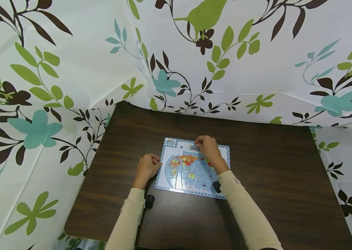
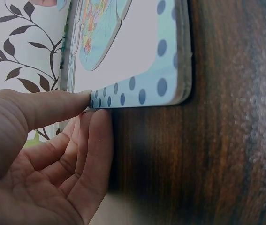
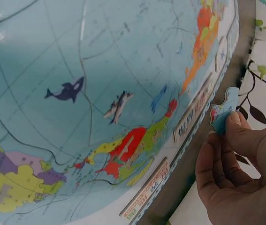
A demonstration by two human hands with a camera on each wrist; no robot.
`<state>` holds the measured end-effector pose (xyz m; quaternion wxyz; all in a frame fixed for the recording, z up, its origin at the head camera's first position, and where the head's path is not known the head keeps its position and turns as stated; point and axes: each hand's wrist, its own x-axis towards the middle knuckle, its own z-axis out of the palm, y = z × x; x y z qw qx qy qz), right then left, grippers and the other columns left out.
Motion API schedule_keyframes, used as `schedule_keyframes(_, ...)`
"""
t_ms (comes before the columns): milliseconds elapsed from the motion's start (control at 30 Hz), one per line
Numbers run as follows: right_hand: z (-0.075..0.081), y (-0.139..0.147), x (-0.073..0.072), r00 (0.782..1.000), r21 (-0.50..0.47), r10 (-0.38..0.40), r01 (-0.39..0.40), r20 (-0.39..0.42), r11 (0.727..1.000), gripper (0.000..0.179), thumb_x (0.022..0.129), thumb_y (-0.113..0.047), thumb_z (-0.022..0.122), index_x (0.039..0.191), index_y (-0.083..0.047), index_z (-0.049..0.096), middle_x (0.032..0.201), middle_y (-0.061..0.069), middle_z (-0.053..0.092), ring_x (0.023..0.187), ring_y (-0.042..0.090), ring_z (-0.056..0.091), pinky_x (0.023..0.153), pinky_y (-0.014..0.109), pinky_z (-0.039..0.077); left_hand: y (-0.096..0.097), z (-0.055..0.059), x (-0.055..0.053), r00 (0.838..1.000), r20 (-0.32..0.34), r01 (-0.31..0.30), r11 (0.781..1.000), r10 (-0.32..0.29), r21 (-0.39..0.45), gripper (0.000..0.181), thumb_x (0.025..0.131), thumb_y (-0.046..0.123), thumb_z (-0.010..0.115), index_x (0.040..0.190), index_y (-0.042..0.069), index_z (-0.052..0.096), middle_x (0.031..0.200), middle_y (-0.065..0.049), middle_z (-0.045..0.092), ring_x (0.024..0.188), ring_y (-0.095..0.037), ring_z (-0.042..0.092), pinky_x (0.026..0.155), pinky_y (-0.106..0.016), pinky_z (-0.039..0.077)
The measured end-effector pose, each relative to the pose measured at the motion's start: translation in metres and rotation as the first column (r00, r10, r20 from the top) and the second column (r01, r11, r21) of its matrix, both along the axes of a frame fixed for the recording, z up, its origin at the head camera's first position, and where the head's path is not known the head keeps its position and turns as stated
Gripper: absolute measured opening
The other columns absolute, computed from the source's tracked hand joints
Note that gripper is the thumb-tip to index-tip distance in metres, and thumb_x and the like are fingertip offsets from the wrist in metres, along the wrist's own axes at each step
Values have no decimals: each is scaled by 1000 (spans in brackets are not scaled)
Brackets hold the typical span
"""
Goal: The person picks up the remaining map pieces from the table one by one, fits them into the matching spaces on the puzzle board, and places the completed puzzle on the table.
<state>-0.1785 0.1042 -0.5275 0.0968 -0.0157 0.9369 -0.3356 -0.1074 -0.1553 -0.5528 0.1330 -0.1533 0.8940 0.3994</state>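
Observation:
A world map jigsaw puzzle (image 1: pixel 224 152) with a dotted blue border lies on the table. At its left edge is my left hand (image 1: pixel 147 166). The left wrist view shows this hand (image 2: pixel 53 150) pinching the puzzle's board (image 2: pixel 133 51), thumb on the border and curled fingers at the edge below. My right hand (image 1: pixel 208 147) is over the top part of the board. Seen from the right wrist, the hand (image 3: pixel 245 164) pinches a small blue puzzle piece (image 3: pixel 223 112) between thumb and fingertips, raised off the board. Fitted pieces with coloured land and sea animals (image 3: pixel 67 91) fill the map.
The dark wooden table (image 1: pixel 272 180) extends around the puzzle on every side. Behind it and to the left hangs a white cloth (image 1: pixel 85 52) with leaves, birds and flowers. A black wrist device (image 1: pixel 149 201) sits at the left sleeve, another (image 1: pixel 216 186) by the right.

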Motion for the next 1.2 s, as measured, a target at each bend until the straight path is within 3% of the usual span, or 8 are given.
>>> schedule_keyframes(700,-7,-36,-1,994,-10,103,-103,40,995,10,105,-7,68,103,-8,78,113,12,76,93,24,64,87,41,55,0,1,-1,1000,-16,4,1000,-4,-17,16,95,17,81,104,6,73,91,-8,70,84,-24,63,82,-44,50)
schedule_keyframes(1033,-13,-55,0,983,-16,177,-177,45,984,12,105,-8,68,100,-9,78,105,9,76,88,22,63,81,37,55,0,0,0,1000,-8,-12,1000,12,-12,16,95,17,81,104,7,74,92,-8,71,83,-23,63,79,-41,50)
schedule_keyframes(1200,-14,-61,1,978,-5,204,-204,34,979,12,104,-7,69,97,-9,79,105,9,77,91,22,64,85,39,57,1,0,0,1000,-11,-12,1000,12,-17,15,96,17,80,104,7,74,91,-7,71,82,-23,63,77,-39,50)
